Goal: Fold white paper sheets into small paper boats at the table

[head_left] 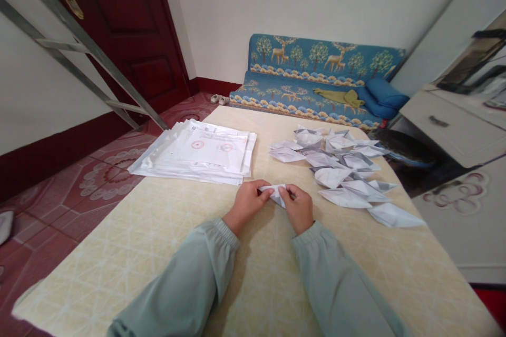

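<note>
A small folded piece of white paper (278, 195) is held between my two hands above the middle of the table. My left hand (248, 201) pinches its left end between thumb and fingers. At its right end, my right hand (297, 206) grips it the same way. To the right of my hands lie several folded paper boats (343, 168), grouped close together, some touching or overlapping. On the left is a stack of paper sheets (213, 148), the top one bearing print and red round stamps.
The table (174, 242) has a pale yellow patterned cover. Behind it stands a blue sofa (292, 76) with a yellow-green cloth (342, 96) and blue cushions (383, 96). A metal ladder (106, 76) leans at the left near a dark red door (126, 21). A white cabinet (454, 126) stands right.
</note>
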`<state>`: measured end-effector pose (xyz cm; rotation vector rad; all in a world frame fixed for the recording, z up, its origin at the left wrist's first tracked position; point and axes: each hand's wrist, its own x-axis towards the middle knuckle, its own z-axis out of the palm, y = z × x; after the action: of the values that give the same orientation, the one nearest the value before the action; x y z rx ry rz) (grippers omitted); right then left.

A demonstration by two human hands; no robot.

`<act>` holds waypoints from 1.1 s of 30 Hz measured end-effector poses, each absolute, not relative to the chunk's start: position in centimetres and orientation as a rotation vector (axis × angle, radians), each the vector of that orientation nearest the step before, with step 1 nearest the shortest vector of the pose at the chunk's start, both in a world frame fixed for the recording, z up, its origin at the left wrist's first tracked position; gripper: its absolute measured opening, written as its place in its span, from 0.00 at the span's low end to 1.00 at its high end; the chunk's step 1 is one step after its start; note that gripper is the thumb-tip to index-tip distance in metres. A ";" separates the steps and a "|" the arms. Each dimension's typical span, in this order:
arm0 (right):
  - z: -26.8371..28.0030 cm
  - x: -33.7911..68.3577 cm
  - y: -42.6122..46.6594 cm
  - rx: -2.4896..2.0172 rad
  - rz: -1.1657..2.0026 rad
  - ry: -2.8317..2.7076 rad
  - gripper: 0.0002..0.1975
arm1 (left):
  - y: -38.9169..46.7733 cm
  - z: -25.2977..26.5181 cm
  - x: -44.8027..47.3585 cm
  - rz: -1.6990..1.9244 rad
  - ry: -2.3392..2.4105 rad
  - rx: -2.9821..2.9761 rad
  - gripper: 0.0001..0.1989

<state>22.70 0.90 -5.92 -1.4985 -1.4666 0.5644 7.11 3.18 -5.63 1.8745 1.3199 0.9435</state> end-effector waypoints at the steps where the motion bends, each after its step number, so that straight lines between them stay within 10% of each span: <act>1: -5.9 22.7 0.9 -1.499 0.566 -1.466 0.15 | 3.2 -5.6 7.1 0.944 1.316 1.874 0.12; 33: -6.1 22.7 1.0 -1.510 0.541 -1.491 0.14 | 3.2 -5.8 7.1 0.965 1.279 1.883 0.11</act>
<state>22.74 0.96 -6.06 -1.5100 -1.4908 0.5409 7.05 3.21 -5.83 1.8833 1.2794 0.9654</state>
